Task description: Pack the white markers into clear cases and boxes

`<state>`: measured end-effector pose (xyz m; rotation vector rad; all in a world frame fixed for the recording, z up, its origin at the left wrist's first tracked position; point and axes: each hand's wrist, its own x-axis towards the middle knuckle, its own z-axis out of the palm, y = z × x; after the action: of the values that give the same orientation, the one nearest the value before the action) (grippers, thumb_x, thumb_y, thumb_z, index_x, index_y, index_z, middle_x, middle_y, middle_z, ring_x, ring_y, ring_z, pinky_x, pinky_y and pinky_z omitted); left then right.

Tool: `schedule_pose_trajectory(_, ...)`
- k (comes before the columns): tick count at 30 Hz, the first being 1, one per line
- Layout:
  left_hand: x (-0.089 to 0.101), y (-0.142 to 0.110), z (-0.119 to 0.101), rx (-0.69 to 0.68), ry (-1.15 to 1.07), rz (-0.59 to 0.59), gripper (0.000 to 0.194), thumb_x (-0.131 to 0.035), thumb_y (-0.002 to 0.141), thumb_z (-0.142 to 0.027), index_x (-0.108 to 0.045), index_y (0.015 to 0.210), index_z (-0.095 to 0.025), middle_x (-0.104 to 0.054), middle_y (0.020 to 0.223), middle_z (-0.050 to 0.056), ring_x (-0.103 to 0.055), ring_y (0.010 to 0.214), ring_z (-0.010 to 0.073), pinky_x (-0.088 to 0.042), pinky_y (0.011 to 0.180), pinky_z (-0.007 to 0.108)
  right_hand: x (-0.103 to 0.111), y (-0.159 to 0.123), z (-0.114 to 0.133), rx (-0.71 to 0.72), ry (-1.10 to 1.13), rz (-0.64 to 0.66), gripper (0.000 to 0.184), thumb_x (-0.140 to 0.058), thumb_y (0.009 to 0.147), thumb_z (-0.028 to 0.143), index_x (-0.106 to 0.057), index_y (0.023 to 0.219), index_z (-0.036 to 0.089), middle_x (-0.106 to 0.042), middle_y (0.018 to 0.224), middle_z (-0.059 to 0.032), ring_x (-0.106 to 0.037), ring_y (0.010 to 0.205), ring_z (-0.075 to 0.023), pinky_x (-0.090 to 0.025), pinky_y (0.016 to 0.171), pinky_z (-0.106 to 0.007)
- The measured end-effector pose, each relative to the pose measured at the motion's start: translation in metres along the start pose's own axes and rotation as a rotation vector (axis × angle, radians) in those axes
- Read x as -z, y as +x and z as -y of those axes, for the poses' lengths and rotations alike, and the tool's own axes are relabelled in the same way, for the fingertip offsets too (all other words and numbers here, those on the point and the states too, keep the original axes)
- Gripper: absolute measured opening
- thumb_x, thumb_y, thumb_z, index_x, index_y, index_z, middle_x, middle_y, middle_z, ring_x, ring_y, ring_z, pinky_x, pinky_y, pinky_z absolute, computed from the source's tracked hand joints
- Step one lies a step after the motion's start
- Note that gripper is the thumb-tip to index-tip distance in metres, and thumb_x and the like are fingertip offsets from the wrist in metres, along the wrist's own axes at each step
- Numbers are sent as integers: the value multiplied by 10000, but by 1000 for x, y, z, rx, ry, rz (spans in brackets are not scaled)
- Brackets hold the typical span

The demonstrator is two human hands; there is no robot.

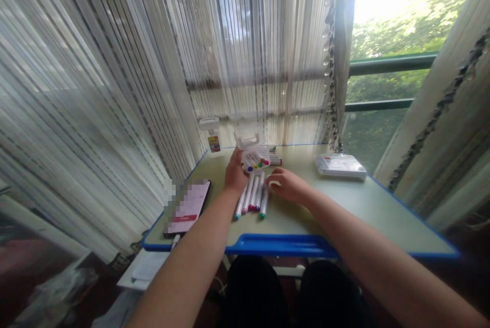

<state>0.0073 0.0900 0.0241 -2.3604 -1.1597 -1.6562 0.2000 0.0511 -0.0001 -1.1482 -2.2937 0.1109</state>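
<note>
The table (383, 210) has a pale top and a blue rim (429, 255), with a blue tray (283, 242) set into the middle of its near edge. Five markers (253, 193) lie close together around the middle — light blue, pink, red, purple and green ends toward the near side, the green one rightmost. Farther back lie more pens (276, 162), partly hidden. A tablet (189, 208) lies on the left, its screen lit. A clear pack (209, 124) stands at the far left corner — and a flat clear case (340, 166) lies far right.
</note>
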Motion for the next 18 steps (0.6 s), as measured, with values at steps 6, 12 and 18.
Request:
schedule_pose_trajectory(6, 0, 0, 0, -33, -2, -2, 528, -577, 659, -72, -478, 1163, -200, -592, 1164, 96, -524, 1171, 248, -477, 955, 390, 0, 0, -5, -17, -67, 3, 366, -565, 724, 65, -686, 1040, 207, -562, 1055, -111, -539, 991, -232, -426, 907, -375)
schedule_pose_trajectory(12, 0, 0, 0, -22, 6, 10, 558, -569, 667, -67, -460, 1190, -229, -578, 1200, 76, -504, 1194, 228, -473, 964, 374, 0, 1, -9, -84, -99, 37, 292, -540, 749, 100, -684, 987, 188, -568, 1077, -117, -531, 1006, -240, -416, 901, -366)
schedule_pose_trajectory(18, 1, 0, -1, -11, 18, 25, 586, -545, 647, -27, -459, 1191, -228, -567, 1233, 78, -500, 1200, 232, -476, 963, 372, 5, 0, -14, -126, -149, 46, 275, -495, 748, 85, -665, 943, 178, -593, 1063, -117, -534, 970, -231, -411, 876, -355)
